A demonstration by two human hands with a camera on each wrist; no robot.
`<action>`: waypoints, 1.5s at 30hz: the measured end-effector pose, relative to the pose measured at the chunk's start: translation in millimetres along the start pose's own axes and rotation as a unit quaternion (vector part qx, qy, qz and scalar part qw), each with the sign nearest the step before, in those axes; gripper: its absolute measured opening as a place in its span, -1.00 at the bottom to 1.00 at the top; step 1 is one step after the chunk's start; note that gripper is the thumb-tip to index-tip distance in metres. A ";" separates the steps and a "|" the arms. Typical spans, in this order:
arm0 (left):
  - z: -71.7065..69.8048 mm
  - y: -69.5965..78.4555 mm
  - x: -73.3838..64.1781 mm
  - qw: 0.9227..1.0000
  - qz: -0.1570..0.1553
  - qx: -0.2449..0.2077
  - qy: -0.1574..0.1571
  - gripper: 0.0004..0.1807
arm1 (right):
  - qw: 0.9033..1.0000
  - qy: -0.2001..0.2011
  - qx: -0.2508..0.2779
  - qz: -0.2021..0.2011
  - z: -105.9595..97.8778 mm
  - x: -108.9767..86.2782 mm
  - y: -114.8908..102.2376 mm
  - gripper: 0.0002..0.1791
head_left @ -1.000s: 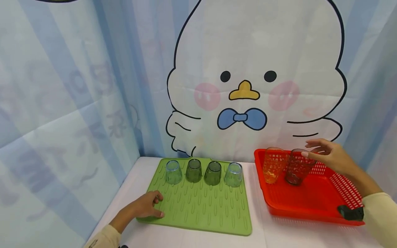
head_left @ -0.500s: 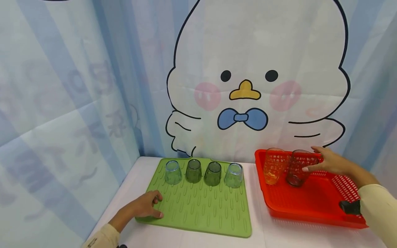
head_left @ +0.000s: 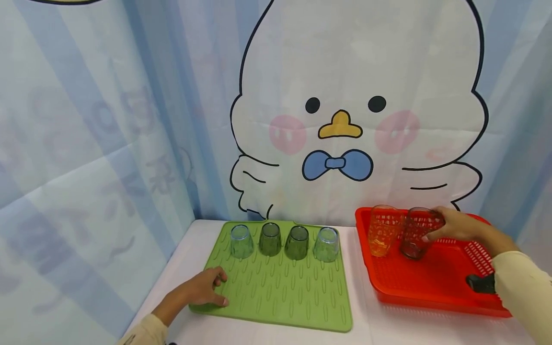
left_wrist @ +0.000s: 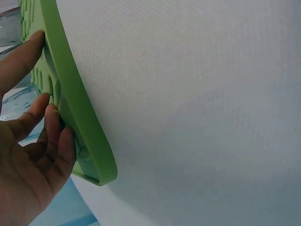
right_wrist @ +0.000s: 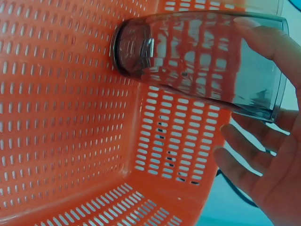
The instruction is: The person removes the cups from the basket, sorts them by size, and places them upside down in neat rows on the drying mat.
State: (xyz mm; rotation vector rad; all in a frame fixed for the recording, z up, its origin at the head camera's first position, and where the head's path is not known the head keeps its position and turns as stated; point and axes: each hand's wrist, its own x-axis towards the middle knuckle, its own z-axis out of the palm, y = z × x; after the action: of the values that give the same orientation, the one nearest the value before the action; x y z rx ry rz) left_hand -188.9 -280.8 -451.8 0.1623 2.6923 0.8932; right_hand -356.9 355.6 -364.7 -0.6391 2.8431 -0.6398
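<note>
In the head view my right hand (head_left: 461, 229) grips a dark grey glass tumbler (head_left: 415, 237) near its rim. The right wrist view shows the thumb on one side of this tumbler (right_wrist: 193, 63) and the fingers on the other. The tumbler stands upright, slightly tilted, in a red plastic basket (head_left: 431, 282). Close on its left is an amber glass (head_left: 379, 235). My left hand (head_left: 200, 288) rests with relaxed fingers on the left edge of a green ribbed mat (head_left: 276, 297); its fingertips touch the mat (left_wrist: 87, 108) in the left wrist view.
Several upturned glasses line the back of the mat, among them a clear one (head_left: 241, 242) at the left and a clear one (head_left: 326, 244) at the right, with dark ones between. A white cloth (head_left: 360, 306) covers the table. Printed curtains (head_left: 215, 120) hang close behind and at the left.
My right hand has come down from above the basket and closed round the dark grey tumbler at its right side. The left hand stays on the mat.
</note>
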 end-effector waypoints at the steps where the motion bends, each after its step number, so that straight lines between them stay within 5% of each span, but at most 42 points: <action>1: -0.1 0.1 0.3 1.000 0.001 -0.001 -0.001 -0.44 | 1.000 0.003 0.003 0.001 0.4 -0.7 -0.8 -0.02; 11: -2.6 0.9 -2.4 0.999 0.031 0.022 0.006 -0.45 | 0.998 0.056 -0.015 0.017 -0.5 -16.2 -10.1 -0.06; 16: -8.2 2.4 -6.6 0.999 0.049 0.015 0.007 -0.44 | 0.997 0.061 0.021 0.040 -1.7 -29.6 -16.3 0.01; 27: -24.5 15.9 -14.4 1.000 0.023 -0.009 0.007 -0.37 | 0.989 0.134 0.043 0.044 -10.7 -63.2 -47.0 0.04; 33: -23.0 26.6 -19.0 0.997 0.068 -0.023 0.002 -0.35 | 0.984 0.166 0.048 0.045 -12.4 -76.3 -84.6 0.09; 45: -14.9 67.5 -25.8 0.992 0.120 -0.007 0.038 -0.24 | 0.978 0.168 0.120 -0.037 9.7 -99.1 -182.8 -0.02</action>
State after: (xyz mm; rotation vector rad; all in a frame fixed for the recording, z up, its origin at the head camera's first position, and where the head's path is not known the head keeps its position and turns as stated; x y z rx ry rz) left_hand -168.3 -240.3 -393.7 0.4669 2.7771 1.0035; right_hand -197.8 246.2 -287.3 -0.6494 2.9788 -1.1851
